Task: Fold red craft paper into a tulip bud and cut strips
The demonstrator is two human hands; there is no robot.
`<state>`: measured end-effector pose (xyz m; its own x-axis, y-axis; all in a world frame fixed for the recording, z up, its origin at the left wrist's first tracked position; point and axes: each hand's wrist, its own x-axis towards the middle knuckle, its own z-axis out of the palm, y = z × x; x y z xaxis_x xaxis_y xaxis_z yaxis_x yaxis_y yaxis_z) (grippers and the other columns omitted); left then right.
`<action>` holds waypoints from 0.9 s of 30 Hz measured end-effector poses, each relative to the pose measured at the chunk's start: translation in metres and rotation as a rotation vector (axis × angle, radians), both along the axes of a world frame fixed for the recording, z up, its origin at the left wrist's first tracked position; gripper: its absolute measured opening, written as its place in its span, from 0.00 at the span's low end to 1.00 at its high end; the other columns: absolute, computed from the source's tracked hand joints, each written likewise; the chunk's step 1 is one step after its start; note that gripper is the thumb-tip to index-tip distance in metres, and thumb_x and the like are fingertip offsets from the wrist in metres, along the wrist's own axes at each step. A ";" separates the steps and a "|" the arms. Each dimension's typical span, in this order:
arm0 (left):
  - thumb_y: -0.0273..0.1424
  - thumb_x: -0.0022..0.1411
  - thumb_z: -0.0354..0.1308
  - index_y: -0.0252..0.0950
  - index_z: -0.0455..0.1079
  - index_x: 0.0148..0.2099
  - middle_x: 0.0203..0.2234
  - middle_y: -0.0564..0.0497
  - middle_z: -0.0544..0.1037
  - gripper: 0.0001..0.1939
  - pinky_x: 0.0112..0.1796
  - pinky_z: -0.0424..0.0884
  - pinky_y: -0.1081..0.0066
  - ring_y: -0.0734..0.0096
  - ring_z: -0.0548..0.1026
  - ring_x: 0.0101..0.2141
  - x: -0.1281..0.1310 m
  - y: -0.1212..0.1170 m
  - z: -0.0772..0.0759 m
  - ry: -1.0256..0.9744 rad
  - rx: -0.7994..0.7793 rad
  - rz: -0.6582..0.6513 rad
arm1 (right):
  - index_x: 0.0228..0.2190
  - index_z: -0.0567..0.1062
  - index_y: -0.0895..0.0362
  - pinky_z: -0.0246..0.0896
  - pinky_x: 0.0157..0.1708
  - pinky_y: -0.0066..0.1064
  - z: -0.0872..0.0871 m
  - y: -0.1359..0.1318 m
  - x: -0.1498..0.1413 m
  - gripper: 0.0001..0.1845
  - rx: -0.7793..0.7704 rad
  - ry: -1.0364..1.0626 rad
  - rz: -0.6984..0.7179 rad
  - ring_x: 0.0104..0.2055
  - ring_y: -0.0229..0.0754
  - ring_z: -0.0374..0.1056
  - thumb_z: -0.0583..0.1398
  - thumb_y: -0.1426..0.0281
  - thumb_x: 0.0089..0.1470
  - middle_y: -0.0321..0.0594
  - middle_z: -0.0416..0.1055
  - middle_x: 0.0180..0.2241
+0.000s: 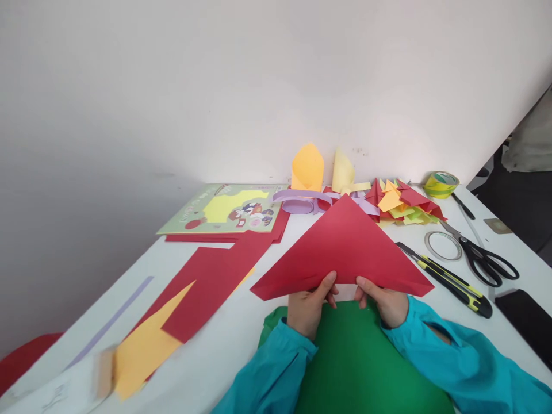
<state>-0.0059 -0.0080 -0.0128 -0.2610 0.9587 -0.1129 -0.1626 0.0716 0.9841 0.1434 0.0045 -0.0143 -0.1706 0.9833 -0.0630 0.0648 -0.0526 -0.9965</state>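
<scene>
A red sheet of paper, folded into a triangle with its tip pointing away from me, is held up above the front of the table. My left hand pinches its near folded edge left of the middle, thumb on top and fingers underneath. On the same edge, right of the middle, my right hand grips it the same way. Both hands are closed on the paper, and most of their fingers are hidden beneath it.
Red sheets, a yellow sheet and a green paper pad lie left. A utility knife, scissors, tape rolls and a black phone-like object are right. Paper scraps and a purple strip roll sit behind.
</scene>
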 end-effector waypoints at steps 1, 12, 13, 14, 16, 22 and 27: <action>0.42 0.47 0.63 0.34 0.68 0.19 0.14 0.53 0.70 0.17 0.16 0.65 0.71 0.74 0.66 0.14 0.000 0.001 -0.001 -0.026 0.004 0.009 | 0.15 0.75 0.55 0.60 0.27 0.30 -0.001 0.001 0.001 0.23 0.001 -0.013 0.000 0.18 0.36 0.64 0.58 0.53 0.50 0.33 0.68 0.12; 0.36 0.40 0.68 0.31 0.69 0.22 0.12 0.54 0.70 0.14 0.13 0.62 0.73 0.77 0.63 0.12 -0.002 0.008 0.002 -0.134 0.037 0.145 | 0.15 0.75 0.56 0.58 0.23 0.29 -0.010 0.003 0.001 0.21 0.008 0.086 -0.045 0.17 0.36 0.64 0.60 0.55 0.48 0.34 0.68 0.12; 0.36 0.40 0.68 0.31 0.69 0.20 0.12 0.54 0.70 0.14 0.13 0.62 0.73 0.77 0.63 0.11 -0.004 0.009 0.001 -0.132 0.037 0.159 | 0.15 0.75 0.56 0.58 0.23 0.28 -0.010 0.004 0.001 0.21 -0.002 0.103 -0.056 0.17 0.36 0.64 0.60 0.55 0.48 0.34 0.68 0.12; 0.36 0.40 0.67 0.31 0.68 0.19 0.11 0.53 0.70 0.14 0.13 0.62 0.73 0.78 0.63 0.11 -0.007 0.010 -0.001 -0.132 0.037 0.171 | 0.14 0.75 0.56 0.58 0.23 0.28 -0.010 0.004 0.001 0.21 -0.014 0.121 -0.067 0.17 0.36 0.64 0.61 0.55 0.48 0.34 0.68 0.12; 0.36 0.41 0.67 0.31 0.69 0.17 0.11 0.52 0.69 0.15 0.14 0.61 0.73 0.78 0.63 0.12 -0.012 0.013 -0.003 -0.136 0.041 0.178 | 0.14 0.74 0.56 0.59 0.22 0.28 -0.010 0.005 0.001 0.21 -0.034 0.149 -0.085 0.17 0.36 0.64 0.61 0.55 0.47 0.35 0.67 0.12; 0.36 0.39 0.68 0.31 0.69 0.16 0.11 0.52 0.70 0.15 0.15 0.61 0.72 0.78 0.63 0.12 -0.016 0.016 -0.001 -0.157 0.023 0.219 | 0.14 0.74 0.56 0.58 0.20 0.28 -0.011 0.006 0.002 0.20 -0.053 0.169 -0.119 0.16 0.36 0.63 0.61 0.55 0.47 0.35 0.67 0.12; 0.35 0.37 0.69 0.32 0.68 0.17 0.11 0.53 0.70 0.14 0.15 0.62 0.73 0.79 0.63 0.12 -0.022 0.021 0.004 -0.178 0.033 0.307 | 0.14 0.74 0.56 0.57 0.21 0.28 -0.009 0.007 0.002 0.20 -0.066 0.188 -0.137 0.16 0.35 0.62 0.61 0.56 0.47 0.35 0.67 0.11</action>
